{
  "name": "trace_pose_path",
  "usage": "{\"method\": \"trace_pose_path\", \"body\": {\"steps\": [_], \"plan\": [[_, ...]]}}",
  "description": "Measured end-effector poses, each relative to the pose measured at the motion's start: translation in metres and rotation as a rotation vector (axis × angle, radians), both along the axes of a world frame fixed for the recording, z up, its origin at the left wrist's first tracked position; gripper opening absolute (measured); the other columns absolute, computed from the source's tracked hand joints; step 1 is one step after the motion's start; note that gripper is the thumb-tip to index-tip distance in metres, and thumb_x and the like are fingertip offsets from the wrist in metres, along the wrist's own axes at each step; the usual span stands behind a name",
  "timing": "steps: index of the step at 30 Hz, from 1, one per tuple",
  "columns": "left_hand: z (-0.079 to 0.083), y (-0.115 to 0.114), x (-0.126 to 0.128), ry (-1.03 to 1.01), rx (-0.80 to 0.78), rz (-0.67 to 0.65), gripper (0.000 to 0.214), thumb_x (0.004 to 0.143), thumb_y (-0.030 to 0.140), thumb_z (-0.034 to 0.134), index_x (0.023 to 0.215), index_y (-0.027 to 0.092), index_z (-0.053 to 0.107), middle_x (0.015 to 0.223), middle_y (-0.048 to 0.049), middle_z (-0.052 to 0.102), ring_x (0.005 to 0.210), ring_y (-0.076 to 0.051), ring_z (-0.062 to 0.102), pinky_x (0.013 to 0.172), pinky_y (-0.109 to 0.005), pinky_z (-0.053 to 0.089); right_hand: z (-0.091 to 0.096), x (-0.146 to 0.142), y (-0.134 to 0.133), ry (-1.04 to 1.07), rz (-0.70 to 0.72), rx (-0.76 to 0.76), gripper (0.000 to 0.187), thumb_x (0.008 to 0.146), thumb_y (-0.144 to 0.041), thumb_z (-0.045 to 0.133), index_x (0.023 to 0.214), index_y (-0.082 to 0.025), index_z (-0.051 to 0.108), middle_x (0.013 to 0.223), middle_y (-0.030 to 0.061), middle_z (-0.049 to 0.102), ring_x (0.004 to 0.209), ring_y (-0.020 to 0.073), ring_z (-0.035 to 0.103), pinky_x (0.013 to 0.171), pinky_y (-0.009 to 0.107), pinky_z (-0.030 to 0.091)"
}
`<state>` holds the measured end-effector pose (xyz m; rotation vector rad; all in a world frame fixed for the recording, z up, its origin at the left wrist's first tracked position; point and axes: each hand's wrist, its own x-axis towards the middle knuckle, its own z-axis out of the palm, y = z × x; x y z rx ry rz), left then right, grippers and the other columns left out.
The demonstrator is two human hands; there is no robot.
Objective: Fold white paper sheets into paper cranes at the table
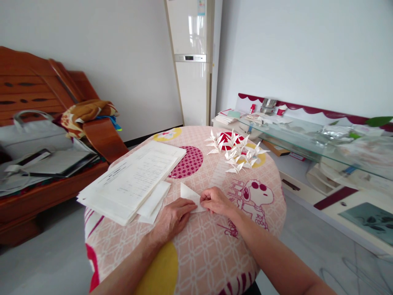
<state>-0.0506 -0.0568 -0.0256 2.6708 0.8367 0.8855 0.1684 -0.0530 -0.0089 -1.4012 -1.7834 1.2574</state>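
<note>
A white sheet of paper folded into a triangle [188, 193] lies on the round table in front of me. My left hand [174, 218] is closed, its fingers together and pressing on the paper's lower left part. At the paper's right corner, my right hand [216, 200] pinches the edge with curled fingers. Part of the paper is hidden under both hands. Several white folded paper cranes [236, 166] stand grouped at the far right of the table. Left of my hands are a thick stack of printed sheets [135, 176] and smaller cut papers [157, 200].
A pink patterned cloth [199, 258] covers the table. On the left, a wooden bench [27, 96] bears a bag, a laptop-like device and a blanket. A refrigerator [193, 90] stands behind. Along the right wall runs a cluttered glass-topped cabinet [294, 135].
</note>
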Motion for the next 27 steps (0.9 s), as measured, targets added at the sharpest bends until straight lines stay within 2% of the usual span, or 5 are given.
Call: {"method": "trace_pose_path", "body": {"steps": [13,27], "plan": [[-0.0025,0.0038,0.0017,0.002,0.021,0.001,0.029,0.088,0.007,0.051,0.103,0.019,0.073,0.103,-0.006,0.074,0.093,-0.017,0.069,0.082,-0.028,0.055,-0.0043,0.0012,0.0024,0.058,0.0,-0.011,0.011,0.07,-0.009,0.055,0.071,-0.016,0.063,0.051,-0.006,0.057,0.039,0.0073,0.052,0.039,0.016,0.035],[0.0024,0.0028,0.0047,0.02,0.013,0.02,0.028,0.088,0.009,0.051,0.1,0.019,0.074,0.102,-0.0061,0.074,0.093,-0.017,0.069,0.083,-0.029,0.056,-0.0049,0.0036,0.0042,0.076,-0.011,0.004,0.008,0.072,-0.011,0.057,0.073,-0.015,0.064,0.053,-0.0056,0.058,0.04,0.006,0.051,0.041,0.016,0.036]]}}
